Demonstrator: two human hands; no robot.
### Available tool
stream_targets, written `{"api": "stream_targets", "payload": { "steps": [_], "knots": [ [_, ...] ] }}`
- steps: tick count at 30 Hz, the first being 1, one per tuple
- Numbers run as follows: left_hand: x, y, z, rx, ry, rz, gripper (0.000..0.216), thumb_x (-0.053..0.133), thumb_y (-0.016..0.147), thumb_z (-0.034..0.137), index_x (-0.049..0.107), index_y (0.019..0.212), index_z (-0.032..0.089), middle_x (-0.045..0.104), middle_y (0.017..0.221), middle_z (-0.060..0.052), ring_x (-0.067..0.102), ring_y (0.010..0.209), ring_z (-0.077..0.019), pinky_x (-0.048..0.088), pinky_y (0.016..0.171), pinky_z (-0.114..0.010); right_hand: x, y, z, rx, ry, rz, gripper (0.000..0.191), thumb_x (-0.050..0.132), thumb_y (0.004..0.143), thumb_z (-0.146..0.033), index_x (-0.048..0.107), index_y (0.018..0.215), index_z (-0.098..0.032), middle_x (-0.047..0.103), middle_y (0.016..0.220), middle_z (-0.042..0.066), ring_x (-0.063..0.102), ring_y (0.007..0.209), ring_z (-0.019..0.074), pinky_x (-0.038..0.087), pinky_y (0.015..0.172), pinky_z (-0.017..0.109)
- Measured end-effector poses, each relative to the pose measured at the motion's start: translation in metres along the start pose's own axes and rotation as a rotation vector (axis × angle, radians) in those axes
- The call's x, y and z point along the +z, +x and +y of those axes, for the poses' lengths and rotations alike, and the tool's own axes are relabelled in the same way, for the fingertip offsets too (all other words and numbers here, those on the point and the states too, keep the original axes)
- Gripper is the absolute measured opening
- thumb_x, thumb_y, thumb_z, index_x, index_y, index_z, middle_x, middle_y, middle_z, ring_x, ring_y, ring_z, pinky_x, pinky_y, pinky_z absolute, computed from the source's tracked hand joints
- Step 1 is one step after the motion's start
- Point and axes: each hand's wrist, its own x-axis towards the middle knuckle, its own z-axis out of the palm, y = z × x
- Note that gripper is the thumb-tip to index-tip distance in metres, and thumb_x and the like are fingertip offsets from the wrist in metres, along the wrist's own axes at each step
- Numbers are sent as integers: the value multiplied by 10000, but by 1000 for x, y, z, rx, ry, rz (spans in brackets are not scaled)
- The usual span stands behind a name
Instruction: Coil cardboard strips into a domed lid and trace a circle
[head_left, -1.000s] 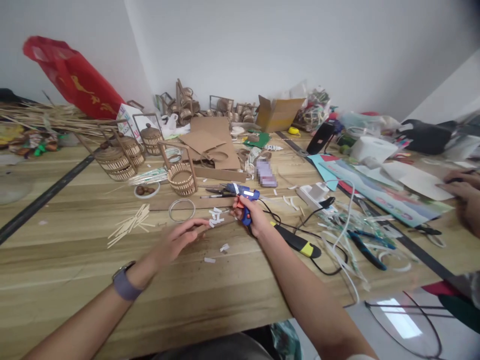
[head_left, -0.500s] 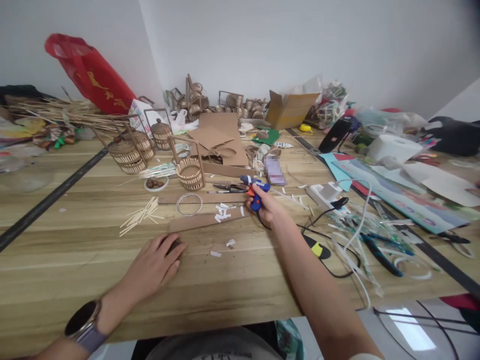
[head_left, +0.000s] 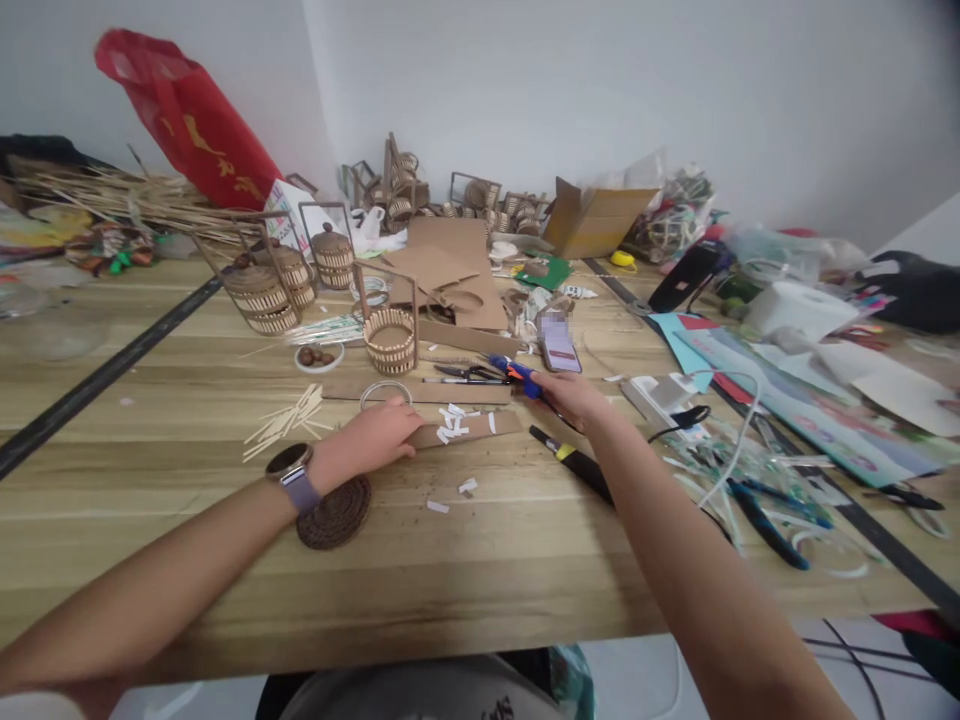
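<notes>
My right hand (head_left: 574,397) is closed around the back of a blue hot glue gun (head_left: 527,380), low over the table beside the black scissors (head_left: 480,374). My left hand (head_left: 382,436) reaches palm down over the left end of a cardboard strip (head_left: 480,427), thumb apart from the fingers; whether it touches the strip is unclear. Small white paper pieces (head_left: 451,424) lie on that strip. A pale ring (head_left: 385,390) is partly behind the left hand. Below the left wrist lies a dark brown coiled disc (head_left: 335,514). A small handled bamboo basket (head_left: 391,342) stands beyond.
Several lidded baskets (head_left: 262,300) stand at back left. A white dish (head_left: 319,358) holds brown beads; thin sticks (head_left: 289,420) lie nearby. A yellow-black utility knife (head_left: 574,462) lies under the right forearm. A power strip (head_left: 664,405), cables and pliers (head_left: 769,525) are on the right.
My left hand has left the brown disc, now uncovered, and moved forward and right to the cardboard strip. My right hand has lowered and turned the glue gun on its side.
</notes>
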Motion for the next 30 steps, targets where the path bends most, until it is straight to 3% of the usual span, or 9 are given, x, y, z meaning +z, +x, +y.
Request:
{"api": "stream_targets", "payload": {
  "steps": [4, 8, 13, 19, 23, 25, 27, 28, 30],
  "knots": [
    [-1, 3, 3, 43, 48, -33, 83, 640, 822, 136, 721, 809, 145, 718, 798, -116, 639, 867, -282, 485, 760, -363, -5, -18, -2, -170, -229, 155, 135, 760, 740, -257, 703, 625, -215, 658, 607, 13, 625, 733, 213, 500, 732, 330],
    [0, -3, 6, 13, 68, -16, 182, 529, 847, 65, 706, 834, 106, 697, 738, -141, 652, 736, -283, 481, 703, -390, 3, -39, -9, -349, -345, 238, 95, 714, 762, -307, 751, 793, -225, 736, 918, 61, 619, 996, 271, 441, 929, 394],
    [-8, -11, 0, -55, 27, 27, 216, 481, 920, 143, 689, 862, 147, 713, 812, -125, 662, 735, -255, 488, 695, -364, 18, -55, -11, -717, -576, 216, 200, 596, 858, -350, 747, 858, -219, 743, 951, 87, 645, 946, 269, 461, 902, 392],
    [-17, -32, -33, -169, -8, 111, 310, 404, 969, 216, 701, 1055, 191, 747, 945, -98, 684, 844, -251, 506, 777, -352, 28, -54, 7, -615, -509, 155, 289, 480, 953, -375, 714, 918, -210, 737, 879, 72, 658, 819, 241, 498, 790, 365],
    [-18, -52, -53, -352, 31, 194, 374, 358, 984, 263, 685, 1128, 153, 748, 974, -144, 687, 889, -308, 522, 827, -435, 40, -63, 33, -699, -655, -24, 250, 479, 949, -277, 720, 972, -214, 733, 997, 114, 645, 979, 279, 498, 916, 430],
    [-13, -58, -40, -353, 93, 339, 428, 322, 1015, 290, 624, 1248, 97, 698, 1175, -210, 633, 1117, -362, 456, 987, -529, 49, -66, 44, -723, -681, -88, 244, 502, 931, -237, 727, 1022, -207, 723, 1054, 138, 632, 1038, 295, 485, 975, 459],
    [0, -60, -12, -245, 68, 426, 520, 329, 1043, 423, 504, 1401, 90, 583, 1395, -218, 497, 1337, -368, 342, 1127, -544, 59, -66, 51, -769, -744, -131, 314, 470, 945, -206, 698, 1159, -178, 677, 1202, 181, 592, 1142, 319, 446, 1047, 505],
    [9, -60, 6, -153, 32, 429, 605, 325, 1037, 512, 435, 1461, 94, 533, 1459, -219, 449, 1388, -361, 315, 1156, -525, 64, -64, 54, -779, -774, -133, 344, 453, 954, -200, 676, 1213, -168, 656, 1242, 193, 577, 1168, 327, 435, 1062, 521],
    [30, -55, 38, 33, -50, 296, 879, 342, 961, 709, 238, 1565, 78, 365, 1582, -253, 342, 1466, -372, 280, 1185, -498, 71, -61, 56, -779, -796, -122, 373, 428, 972, -203, 646, 1272, -161, 636, 1261, 201, 570, 1176, 329, 435, 1065, 533]
  ]
}}
